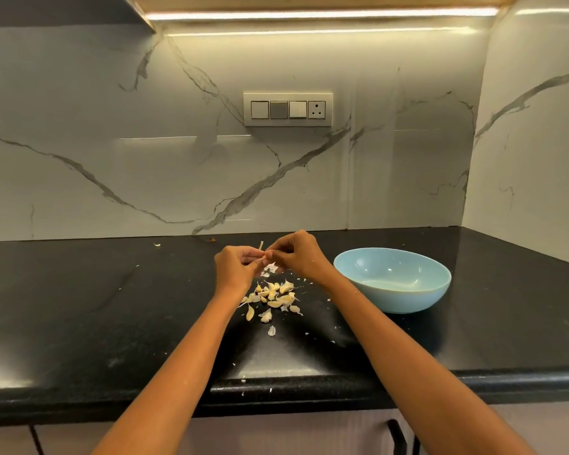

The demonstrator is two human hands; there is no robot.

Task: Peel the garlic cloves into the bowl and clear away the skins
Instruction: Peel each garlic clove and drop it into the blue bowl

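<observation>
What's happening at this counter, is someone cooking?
A person is peeling garlic. The left hand and right hand pinch one garlic clove between them above the black countertop, pulling at its skin. A pile of garlic cloves and loose skin flakes lies just below the hands. The light blue bowl on the right looks empty.
</observation>
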